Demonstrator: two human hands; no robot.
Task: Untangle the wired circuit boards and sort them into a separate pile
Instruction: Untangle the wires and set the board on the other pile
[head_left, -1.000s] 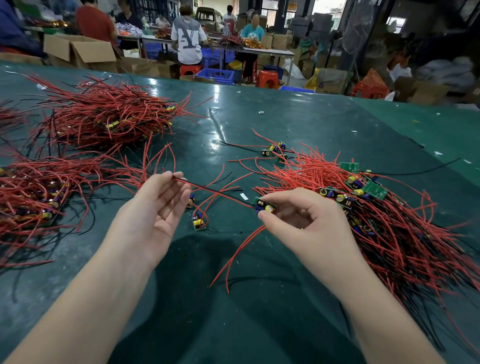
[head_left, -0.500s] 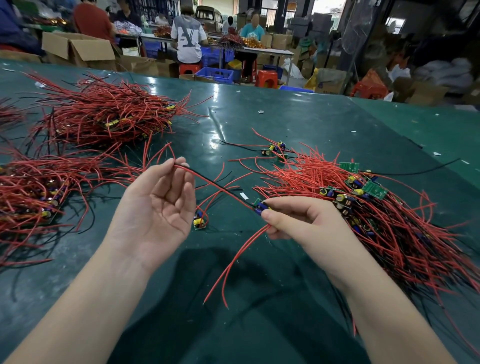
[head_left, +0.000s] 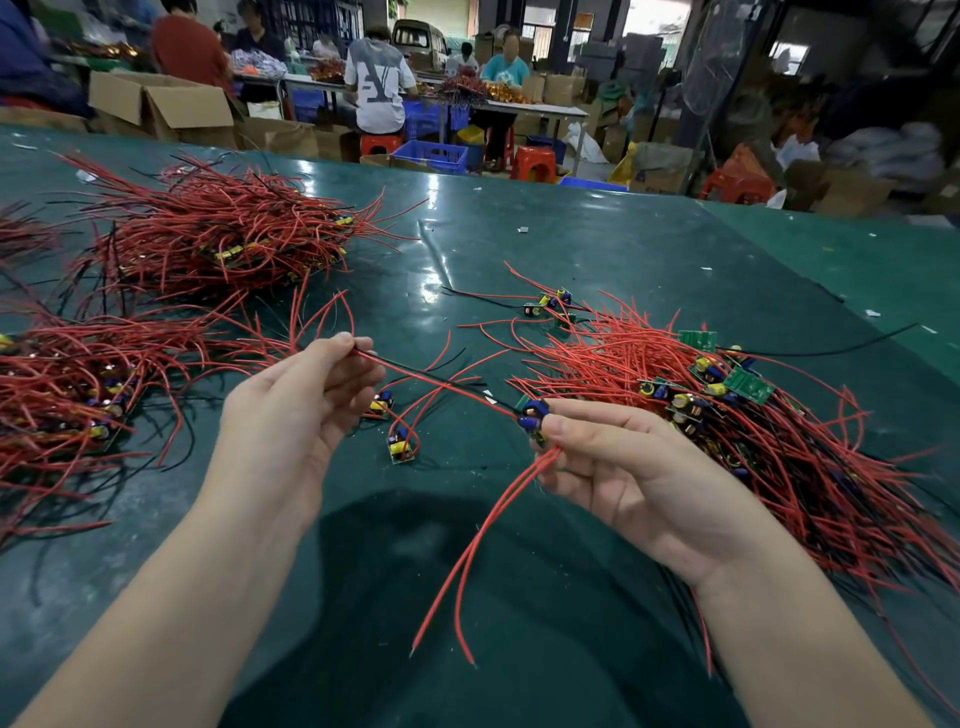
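Right hand (head_left: 618, 467) pinches one circuit board (head_left: 532, 415) mid-table, by the right-edge tangle (head_left: 753, 415); left hand (head_left: 301, 400) pinches its wires (head_left: 431, 376). Pull taut, slide slowly, avoid snagging loose boards (head_left: 400, 447).

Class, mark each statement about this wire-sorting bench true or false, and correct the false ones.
1. The right hand holds a small circuit board. True.
2. The left hand lies flat on the table. False: it is raised, pinching the board's wires.
3. Two red wires hang below the right hand. True.
4. The table is covered in white cloth. False: its surface is dark green.
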